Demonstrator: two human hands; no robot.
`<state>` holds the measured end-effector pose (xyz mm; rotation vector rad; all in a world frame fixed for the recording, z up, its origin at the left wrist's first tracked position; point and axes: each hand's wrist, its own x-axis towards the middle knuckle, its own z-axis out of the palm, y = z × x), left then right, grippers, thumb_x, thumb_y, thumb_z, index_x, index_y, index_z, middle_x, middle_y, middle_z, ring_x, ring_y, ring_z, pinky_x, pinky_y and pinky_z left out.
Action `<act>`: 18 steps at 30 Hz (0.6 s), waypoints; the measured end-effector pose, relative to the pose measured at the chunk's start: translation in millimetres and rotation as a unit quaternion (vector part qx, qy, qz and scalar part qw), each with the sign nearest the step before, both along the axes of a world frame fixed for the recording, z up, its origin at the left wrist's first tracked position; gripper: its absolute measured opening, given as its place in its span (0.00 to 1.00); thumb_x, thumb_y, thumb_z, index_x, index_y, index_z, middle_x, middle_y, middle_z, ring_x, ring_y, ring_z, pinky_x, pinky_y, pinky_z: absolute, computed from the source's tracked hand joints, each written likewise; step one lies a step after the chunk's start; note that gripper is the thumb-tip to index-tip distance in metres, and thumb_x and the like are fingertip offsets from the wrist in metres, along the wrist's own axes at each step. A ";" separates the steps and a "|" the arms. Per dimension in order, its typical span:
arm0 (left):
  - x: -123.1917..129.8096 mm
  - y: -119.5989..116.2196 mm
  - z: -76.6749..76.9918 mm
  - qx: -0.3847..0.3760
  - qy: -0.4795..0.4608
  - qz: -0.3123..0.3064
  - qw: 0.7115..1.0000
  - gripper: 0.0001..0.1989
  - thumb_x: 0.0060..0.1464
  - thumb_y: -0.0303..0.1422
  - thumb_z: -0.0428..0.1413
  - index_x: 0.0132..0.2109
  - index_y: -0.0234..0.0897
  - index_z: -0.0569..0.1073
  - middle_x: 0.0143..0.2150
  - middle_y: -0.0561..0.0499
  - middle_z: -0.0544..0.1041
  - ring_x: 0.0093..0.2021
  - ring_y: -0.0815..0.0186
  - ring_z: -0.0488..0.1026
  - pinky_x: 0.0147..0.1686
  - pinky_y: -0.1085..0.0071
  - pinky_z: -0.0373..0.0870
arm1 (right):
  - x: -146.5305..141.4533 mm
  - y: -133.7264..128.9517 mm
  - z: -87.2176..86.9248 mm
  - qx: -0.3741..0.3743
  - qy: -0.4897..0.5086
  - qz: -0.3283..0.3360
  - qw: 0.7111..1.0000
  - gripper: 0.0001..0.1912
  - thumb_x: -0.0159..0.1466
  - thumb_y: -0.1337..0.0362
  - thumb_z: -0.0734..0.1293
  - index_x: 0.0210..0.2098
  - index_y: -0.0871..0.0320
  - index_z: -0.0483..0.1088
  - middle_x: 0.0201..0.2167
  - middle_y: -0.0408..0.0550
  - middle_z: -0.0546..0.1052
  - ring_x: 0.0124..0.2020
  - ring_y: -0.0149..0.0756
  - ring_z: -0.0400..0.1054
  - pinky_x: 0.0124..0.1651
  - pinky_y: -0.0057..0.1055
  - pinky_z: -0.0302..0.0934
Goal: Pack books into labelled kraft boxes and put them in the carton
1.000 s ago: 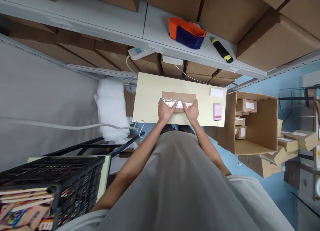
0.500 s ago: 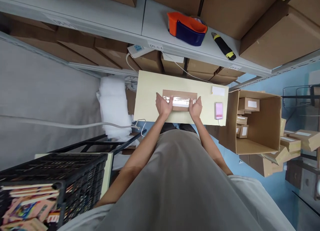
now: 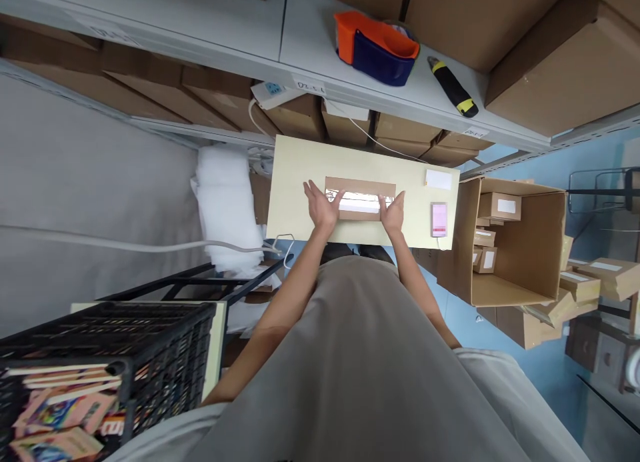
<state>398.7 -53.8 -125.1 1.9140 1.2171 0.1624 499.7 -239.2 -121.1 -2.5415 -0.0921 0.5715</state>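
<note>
A long, flat brown cardboard box (image 3: pixel 360 184) lies on the pale yellow tabletop (image 3: pixel 295 162), with a shiny strip of clear tape (image 3: pixel 357 201) along its top. My left hand (image 3: pixel 323 210) is at the box's left end, fingers spread past the edge and thumb on the tape. At the right end, my right hand (image 3: pixel 393 215) rests its thumb on the tape, its other fingers apart from it beyond the edge. Right of the box, a pink-screened phone (image 3: pixel 439 219) lies below a white paper slip (image 3: pixel 439 179).
An orange and blue tape dispenser (image 3: pixel 377 49) and a black-yellow utility knife (image 3: pixel 453 87) lie on the shelf above. To the right stands an open carton (image 3: pixel 517 292) containing small boxes. White wrap (image 3: pixel 225 202) and a black crate (image 3: pixel 170 369) are on the left.
My left fingers have spread wider, away from the box's left end. My right hand has stayed nearly in place, and the box still lies on the table. The view has shifted slightly.
</note>
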 end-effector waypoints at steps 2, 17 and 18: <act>-3.5 7.5 -3.5 -0.015 0.013 0.016 1.000 0.50 0.66 0.52 0.66 0.81 0.29 0.57 0.85 0.22 0.52 0.84 0.33 0.57 0.79 0.41 0.64 | 1.6 -2.5 -2.1 0.006 0.006 0.011 1.000 0.57 0.80 0.34 0.53 0.84 0.79 0.36 0.86 0.76 0.47 0.87 0.57 0.46 0.85 0.50 0.50; -31.4 19.0 14.9 -0.011 0.004 -0.032 0.999 0.23 0.69 0.48 0.63 0.60 0.37 0.81 0.60 0.38 0.85 0.56 0.49 0.83 0.63 0.56 0.77 | -8.9 -41.2 13.0 0.042 -0.073 -0.008 0.996 0.47 0.81 0.36 0.50 0.77 0.71 0.65 0.68 0.73 0.75 0.71 0.55 0.70 0.72 0.50 0.68; -30.9 20.3 16.1 -0.014 0.007 -0.034 0.999 0.21 0.68 0.46 0.64 0.59 0.37 0.81 0.59 0.38 0.85 0.54 0.51 0.84 0.61 0.58 0.77 | -9.9 -41.0 13.0 0.038 -0.077 -0.009 0.996 0.45 0.81 0.38 0.50 0.75 0.70 0.69 0.63 0.72 0.77 0.67 0.55 0.73 0.70 0.50 0.70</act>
